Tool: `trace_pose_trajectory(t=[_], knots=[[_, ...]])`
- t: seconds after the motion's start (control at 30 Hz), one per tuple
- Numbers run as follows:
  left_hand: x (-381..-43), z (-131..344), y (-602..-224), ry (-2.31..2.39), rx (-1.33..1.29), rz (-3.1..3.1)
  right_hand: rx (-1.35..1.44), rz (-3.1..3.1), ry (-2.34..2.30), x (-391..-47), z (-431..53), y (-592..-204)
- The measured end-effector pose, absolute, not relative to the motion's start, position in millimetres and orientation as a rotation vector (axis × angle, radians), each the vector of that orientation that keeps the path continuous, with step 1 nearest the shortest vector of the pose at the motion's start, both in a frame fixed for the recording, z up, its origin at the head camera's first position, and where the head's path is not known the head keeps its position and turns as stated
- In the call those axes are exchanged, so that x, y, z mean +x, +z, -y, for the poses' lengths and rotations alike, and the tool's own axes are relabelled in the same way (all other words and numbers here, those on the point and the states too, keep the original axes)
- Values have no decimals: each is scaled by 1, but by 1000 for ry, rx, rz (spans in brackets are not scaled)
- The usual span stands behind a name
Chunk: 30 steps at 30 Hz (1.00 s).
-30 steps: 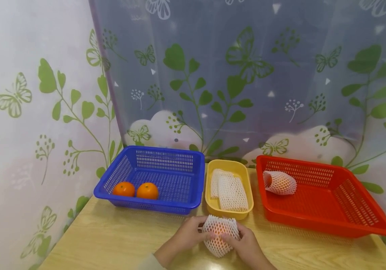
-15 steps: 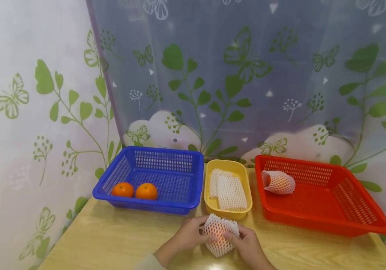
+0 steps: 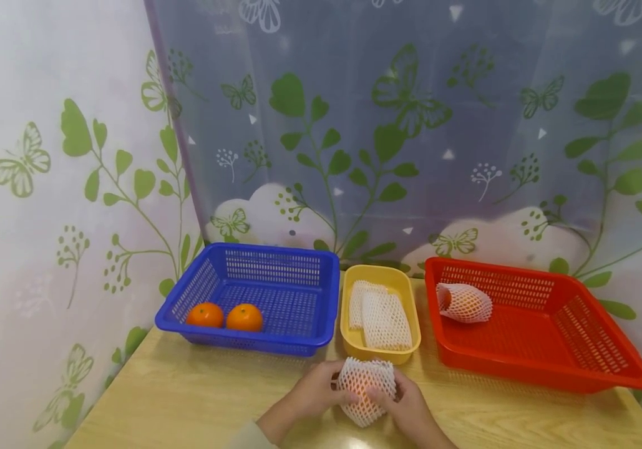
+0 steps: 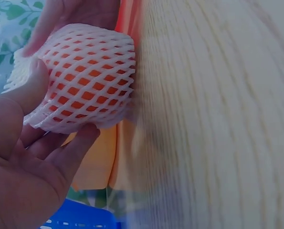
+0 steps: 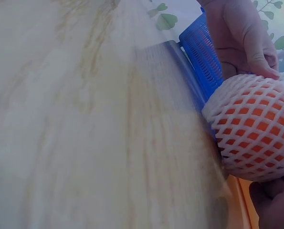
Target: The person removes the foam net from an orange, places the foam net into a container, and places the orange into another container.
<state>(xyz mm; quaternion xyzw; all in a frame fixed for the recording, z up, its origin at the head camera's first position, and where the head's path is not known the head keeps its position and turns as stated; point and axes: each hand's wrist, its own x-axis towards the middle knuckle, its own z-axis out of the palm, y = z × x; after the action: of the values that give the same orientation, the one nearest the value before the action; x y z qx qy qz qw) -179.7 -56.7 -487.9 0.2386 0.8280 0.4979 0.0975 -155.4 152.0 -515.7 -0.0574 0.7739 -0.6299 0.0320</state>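
An orange in a white foam net sleeve (image 3: 367, 385) is held between both hands near the table's front, just before the yellow tray. My left hand (image 3: 316, 388) grips its left side, thumb on the near face and fingers beneath, as the left wrist view shows. From the right, my right hand (image 3: 408, 406) grips the same sleeve with its thumb on the front. Orange skin (image 4: 79, 86) shows through the mesh. In the right wrist view the netted orange (image 5: 256, 126) fills the space between the two hands. The sleeve's upper end stands loose above the fruit.
Two bare oranges (image 3: 244, 318) sit in the blue basket (image 3: 332, 293) at left. Flat foam net sleeves (image 3: 386, 321) lie in the yellow tray (image 3: 415, 315). One netted fruit (image 3: 466, 304) rests in the red basket (image 3: 523, 368) at right. All stand on a wooden table (image 3: 186, 393).
Both hands stay in place around the netted orange. The sleeve's top edge spread and shifted slightly between frames; baskets and tray contents are unchanged.
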Motion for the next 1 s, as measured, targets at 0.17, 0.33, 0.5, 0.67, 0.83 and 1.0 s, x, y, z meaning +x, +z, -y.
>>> trace_pose_trajectory(t=[0.17, 0.33, 0.5, 0.67, 0.83, 1.0], knots=[[-179, 59, -489, 1482, 679, -2488, -230, -2355, -1880, -155, -153, -519], [-181, 59, -488, 1455, 670, -2521, -227, -2386, -1860, -156, -153, -517], [-183, 59, -490, 1465, 659, -2476, -219, -2398, -1830, -158, -153, -514], [-183, 60, -494, 1486, 687, -2413, -216, -2459, -1761, -158, -155, -515], [-183, 60, -494, 1487, 712, -2374, -212, -2472, -1767, -158, -155, -514], [-184, 59, -494, 1467, 711, -2390, -191, -2507, -1778, -156, -155, -515]])
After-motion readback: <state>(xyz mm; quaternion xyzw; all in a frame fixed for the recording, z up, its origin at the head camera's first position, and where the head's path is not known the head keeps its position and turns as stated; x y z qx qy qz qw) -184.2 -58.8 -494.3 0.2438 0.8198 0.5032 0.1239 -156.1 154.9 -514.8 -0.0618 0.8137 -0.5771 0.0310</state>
